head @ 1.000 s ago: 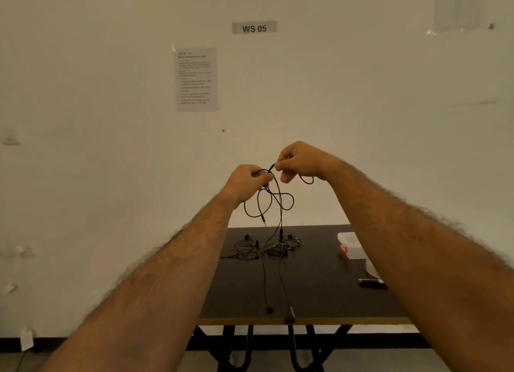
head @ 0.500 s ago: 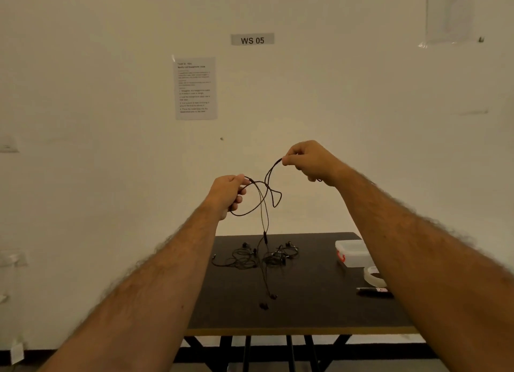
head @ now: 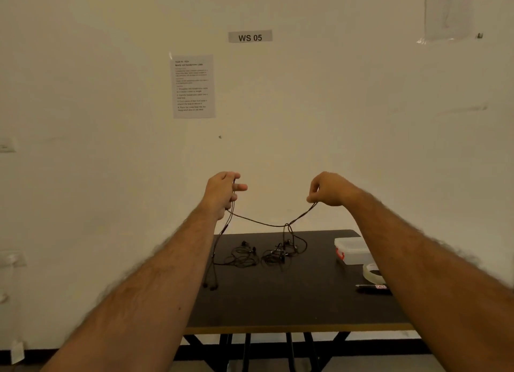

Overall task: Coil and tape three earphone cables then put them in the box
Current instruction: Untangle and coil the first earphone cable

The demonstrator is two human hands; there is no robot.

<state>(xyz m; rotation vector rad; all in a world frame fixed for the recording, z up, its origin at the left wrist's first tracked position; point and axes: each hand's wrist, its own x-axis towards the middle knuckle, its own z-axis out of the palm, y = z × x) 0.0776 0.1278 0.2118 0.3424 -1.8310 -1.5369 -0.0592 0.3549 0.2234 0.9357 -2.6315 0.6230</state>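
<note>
A black earphone cable (head: 258, 223) sags between both raised hands above the dark table (head: 292, 302). My left hand (head: 222, 189) grips one stretch of it, and two strands with earbuds (head: 209, 286) hang down from that hand. My right hand (head: 326, 189) pinches the other end, with a small loop (head: 289, 230) dangling near the middle. Two more tangled earphone cables (head: 243, 256) (head: 281, 253) lie on the table's far side. A clear plastic box (head: 351, 250) with a red latch sits at the right.
A roll of clear tape (head: 372, 273) and a black pen-like tool (head: 372, 288) lie on the table by my right forearm. A white wall with a "WS 05" label (head: 250, 37) and an instruction sheet (head: 193, 86) rises behind the table.
My hands have drawn apart, left going left and right going right and lower. The bunched cable between them has stretched into a long sagging line.
</note>
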